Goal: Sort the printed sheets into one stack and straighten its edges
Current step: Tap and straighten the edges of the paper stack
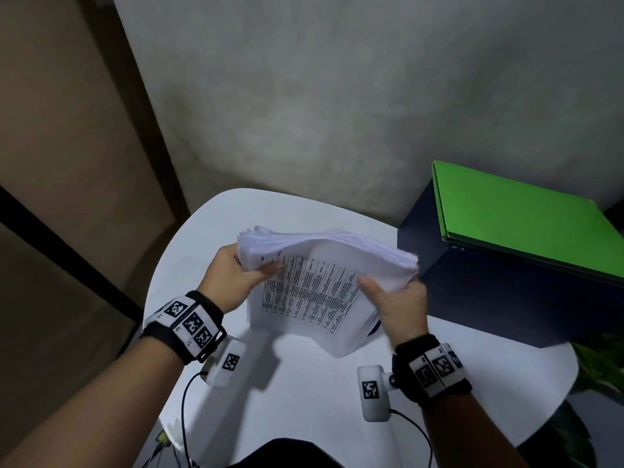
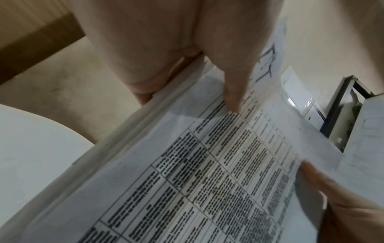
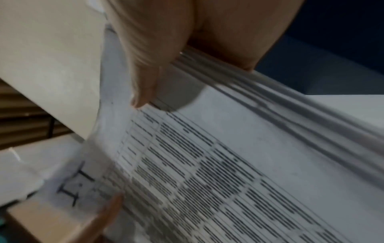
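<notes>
You hold the stack of sheets off the counter, its long axis running between your left hand and right hand, each pinching 1 end, thumb on top; far edges uneven.

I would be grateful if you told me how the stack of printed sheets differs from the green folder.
The stack of printed sheets is white with black tables; the green folder is plain green. The stack is held tilted above the white table, gripped by the left hand and right hand; the folder lies untouched on a dark box. The stack's edges are ragged; the folder's are straight. Both are flat and rectangular.
</notes>
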Action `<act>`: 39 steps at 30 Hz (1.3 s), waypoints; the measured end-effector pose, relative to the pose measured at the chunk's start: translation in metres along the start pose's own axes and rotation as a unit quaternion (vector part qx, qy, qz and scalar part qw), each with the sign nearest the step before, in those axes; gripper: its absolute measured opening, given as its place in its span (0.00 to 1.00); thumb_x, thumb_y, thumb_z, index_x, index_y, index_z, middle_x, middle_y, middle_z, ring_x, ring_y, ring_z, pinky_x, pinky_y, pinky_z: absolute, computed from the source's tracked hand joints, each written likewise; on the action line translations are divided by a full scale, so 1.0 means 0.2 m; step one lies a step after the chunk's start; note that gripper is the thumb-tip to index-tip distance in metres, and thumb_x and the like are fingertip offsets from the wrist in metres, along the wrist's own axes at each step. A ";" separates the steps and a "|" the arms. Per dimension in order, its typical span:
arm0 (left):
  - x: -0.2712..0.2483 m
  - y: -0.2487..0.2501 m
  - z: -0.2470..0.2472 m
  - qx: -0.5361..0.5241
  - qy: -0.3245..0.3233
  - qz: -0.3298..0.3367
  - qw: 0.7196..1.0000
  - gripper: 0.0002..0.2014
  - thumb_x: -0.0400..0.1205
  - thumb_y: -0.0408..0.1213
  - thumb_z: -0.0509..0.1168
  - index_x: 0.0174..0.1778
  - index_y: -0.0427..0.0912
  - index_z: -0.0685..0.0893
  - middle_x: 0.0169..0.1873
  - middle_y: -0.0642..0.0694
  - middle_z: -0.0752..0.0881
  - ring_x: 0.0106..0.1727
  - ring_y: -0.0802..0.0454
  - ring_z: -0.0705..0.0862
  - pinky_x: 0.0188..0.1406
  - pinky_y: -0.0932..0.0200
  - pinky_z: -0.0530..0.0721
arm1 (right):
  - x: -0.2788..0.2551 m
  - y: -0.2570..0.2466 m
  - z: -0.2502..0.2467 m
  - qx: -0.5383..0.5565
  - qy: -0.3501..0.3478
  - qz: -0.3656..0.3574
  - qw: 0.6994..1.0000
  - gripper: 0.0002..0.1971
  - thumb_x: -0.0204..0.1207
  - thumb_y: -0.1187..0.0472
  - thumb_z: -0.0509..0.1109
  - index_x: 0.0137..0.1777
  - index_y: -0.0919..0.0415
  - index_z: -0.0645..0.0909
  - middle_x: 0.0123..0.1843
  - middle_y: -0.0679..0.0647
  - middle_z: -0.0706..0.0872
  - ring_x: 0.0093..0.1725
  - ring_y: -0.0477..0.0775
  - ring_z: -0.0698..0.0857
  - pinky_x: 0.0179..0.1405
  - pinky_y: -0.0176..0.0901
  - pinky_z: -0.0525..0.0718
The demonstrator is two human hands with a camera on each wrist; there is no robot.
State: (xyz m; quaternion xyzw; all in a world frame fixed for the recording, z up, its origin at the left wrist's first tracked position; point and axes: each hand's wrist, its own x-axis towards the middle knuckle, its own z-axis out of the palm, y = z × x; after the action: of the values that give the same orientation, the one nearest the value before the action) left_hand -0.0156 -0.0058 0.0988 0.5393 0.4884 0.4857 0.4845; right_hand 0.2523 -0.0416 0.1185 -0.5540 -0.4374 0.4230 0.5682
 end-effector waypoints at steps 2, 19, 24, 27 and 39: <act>0.01 0.03 -0.01 -0.013 0.011 0.000 1.000 0.18 0.69 0.31 0.79 0.54 0.48 0.90 0.48 0.58 0.93 0.54 0.60 0.91 0.59 0.62 0.87 | 0.00 0.01 -0.01 -0.004 0.018 0.018 1.000 0.14 0.64 0.69 0.85 0.49 0.63 0.89 0.45 0.52 0.95 0.48 0.54 0.94 0.58 0.61 0.90; -0.04 0.04 0.02 -0.009 0.020 -0.010 1.000 0.20 0.69 0.37 0.80 0.57 0.48 0.89 0.50 0.54 0.94 0.54 0.56 0.91 0.56 0.58 0.88 | 0.02 0.07 0.07 0.033 -0.004 0.060 0.998 0.10 0.67 0.70 0.83 0.46 0.61 0.90 0.47 0.59 0.94 0.50 0.60 0.93 0.57 0.60 0.89; -0.02 0.11 0.00 0.017 0.058 -0.032 0.998 0.22 0.65 0.36 0.82 0.54 0.46 0.87 0.45 0.57 0.94 0.50 0.58 0.92 0.55 0.56 0.90 | 0.05 0.01 0.06 0.022 -0.004 0.040 0.999 0.11 0.66 0.71 0.83 0.47 0.62 0.89 0.44 0.53 0.95 0.46 0.53 0.93 0.54 0.51 0.90; -0.02 0.24 -0.03 0.160 0.137 0.078 0.974 0.40 0.64 0.47 0.84 0.71 0.50 0.74 0.66 0.57 0.82 0.67 0.56 0.80 0.68 0.53 0.80 | 0.08 -0.06 0.04 -0.023 -0.039 -0.008 0.999 0.11 0.67 0.71 0.83 0.46 0.58 0.89 0.42 0.46 0.94 0.44 0.46 0.93 0.49 0.43 0.89; 0.04 0.49 -0.04 0.431 0.006 0.204 0.879 0.10 0.80 0.48 0.66 0.38 0.46 0.84 0.28 0.47 0.86 0.33 0.38 0.85 0.31 0.48 0.82 | 0.12 -0.20 0.14 -0.343 0.065 -0.212 0.913 0.25 0.65 0.56 0.83 0.64 0.50 0.84 0.65 0.47 0.81 0.65 0.48 0.73 0.69 0.48 0.77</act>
State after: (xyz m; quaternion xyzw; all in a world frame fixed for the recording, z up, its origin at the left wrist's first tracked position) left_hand -0.0186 -0.0022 0.1967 0.7794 0.5315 0.3188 0.0916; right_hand 0.2316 -0.0119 0.1590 -0.6354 -0.6250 0.0791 0.4465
